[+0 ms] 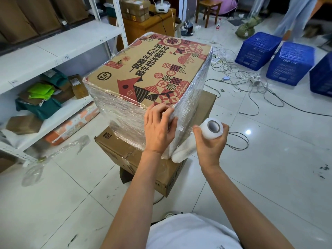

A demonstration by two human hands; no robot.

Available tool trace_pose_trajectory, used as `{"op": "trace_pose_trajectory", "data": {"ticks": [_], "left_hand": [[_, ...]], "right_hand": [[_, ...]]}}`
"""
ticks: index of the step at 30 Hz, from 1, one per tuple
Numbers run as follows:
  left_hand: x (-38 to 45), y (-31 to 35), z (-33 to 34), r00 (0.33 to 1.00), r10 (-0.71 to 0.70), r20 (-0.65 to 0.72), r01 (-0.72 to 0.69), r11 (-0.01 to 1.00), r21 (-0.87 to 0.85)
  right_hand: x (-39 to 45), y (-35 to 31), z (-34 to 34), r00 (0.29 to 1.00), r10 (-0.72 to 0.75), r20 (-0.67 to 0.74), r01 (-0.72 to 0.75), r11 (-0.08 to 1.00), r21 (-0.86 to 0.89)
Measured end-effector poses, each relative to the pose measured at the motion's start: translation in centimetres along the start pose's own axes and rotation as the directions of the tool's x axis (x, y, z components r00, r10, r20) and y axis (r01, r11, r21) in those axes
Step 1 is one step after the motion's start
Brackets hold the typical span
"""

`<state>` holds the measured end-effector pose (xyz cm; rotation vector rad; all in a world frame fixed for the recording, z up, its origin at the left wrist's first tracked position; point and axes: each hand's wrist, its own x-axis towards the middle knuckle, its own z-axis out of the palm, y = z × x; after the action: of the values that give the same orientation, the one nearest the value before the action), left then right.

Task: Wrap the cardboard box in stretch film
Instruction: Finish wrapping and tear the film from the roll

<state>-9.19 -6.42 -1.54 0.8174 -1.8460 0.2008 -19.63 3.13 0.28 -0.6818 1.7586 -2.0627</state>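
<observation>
1. The cardboard box [149, 69], printed with red and black patterns on its top, sits in front of me on a plain brown carton [143, 164], which stands on the tiled floor [260, 168].
2. Stretch film [124, 114] already covers the two box sides facing me; the printed top is mostly bare, with film lapping only over its edges.
3. My left hand [158, 130] rests on the near vertical corner of the box, palm against the film. Its fingertips curl over the top edge and the thumb lies on the corner; I cannot tell whether they pinch the film or only press it down.
4. My right hand [211, 141] grips the film roll [197, 139] around its middle, fingers and thumb wrapped round it. The open core faces up towards me, and the lower end of the roll touches the box's bottom corner.
5. A sheet of film runs taut from the roll onto the right-hand side of the box.
6. A crumpled piece of loose film [53, 159] lies on the floor to my left, near the white shelving [59, 44].
7. Blue plastic crates [273, 54] stand well apart to the right, with tangled cables [242, 76] between them and the box.
</observation>
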Motion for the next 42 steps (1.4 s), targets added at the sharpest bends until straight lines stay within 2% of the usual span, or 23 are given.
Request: {"op": "trace_pose_trajectory", "data": {"ticks": [6, 14, 19, 22, 25, 27, 30, 33, 37, 42], "left_hand": [[1.1, -0.5, -0.9, 0.991, 0.003, 0.137, 0.000, 1.000, -0.020], [1.1, -0.5, -1.3, 0.960, 0.057, 0.273, -0.079, 0.995, 0.068], [1.2, -0.7, -2.0, 0.943, 0.044, 0.330, -0.090, 0.988, 0.125], [1.2, -0.4, -2.1, 0.937, 0.023, 0.349, -0.097, 0.976, 0.196], [1.0, 0.2, -2.1, 0.930, -0.003, 0.368, -0.083, 0.972, 0.218], [1.0, 0.3, -2.3, 0.930, -0.019, 0.368, -0.066, 0.974, 0.218], [1.2, 0.3, -2.4, 0.943, -0.028, 0.333, -0.048, 0.975, 0.218], [1.2, 0.7, -2.3, 0.948, -0.043, 0.316, -0.024, 0.978, 0.206], [1.1, 1.0, -2.1, 0.945, -0.087, 0.315, 0.023, 0.979, 0.202], [1.4, 1.3, -2.2, 0.945, -0.134, 0.297, 0.073, 0.975, 0.209]], "right_hand": [[2.1, 0.1, 1.4, 0.984, 0.057, 0.168, -0.050, 0.998, -0.049], [4.1, 0.5, 1.5, 0.928, 0.040, 0.371, -0.032, 0.999, -0.028], [4.8, 0.8, 1.1, 0.911, 0.029, 0.411, -0.010, 0.999, -0.049], [4.8, 1.4, 0.6, 0.909, 0.020, 0.417, -0.001, 0.999, -0.048], [4.9, 1.8, 0.4, 0.803, 0.043, 0.595, -0.041, 0.999, -0.017], [4.9, 1.8, 0.6, 0.748, 0.100, 0.656, -0.086, 0.995, -0.053], [5.1, 1.7, 1.1, 0.751, 0.121, 0.649, -0.080, 0.993, -0.092], [4.9, 1.6, 0.9, 0.756, 0.100, 0.647, -0.101, 0.994, -0.036], [4.4, 1.6, 0.5, 0.707, 0.063, 0.705, -0.143, 0.988, 0.054], [4.4, 1.5, 0.9, 0.687, 0.051, 0.725, -0.117, 0.992, 0.040]]}}
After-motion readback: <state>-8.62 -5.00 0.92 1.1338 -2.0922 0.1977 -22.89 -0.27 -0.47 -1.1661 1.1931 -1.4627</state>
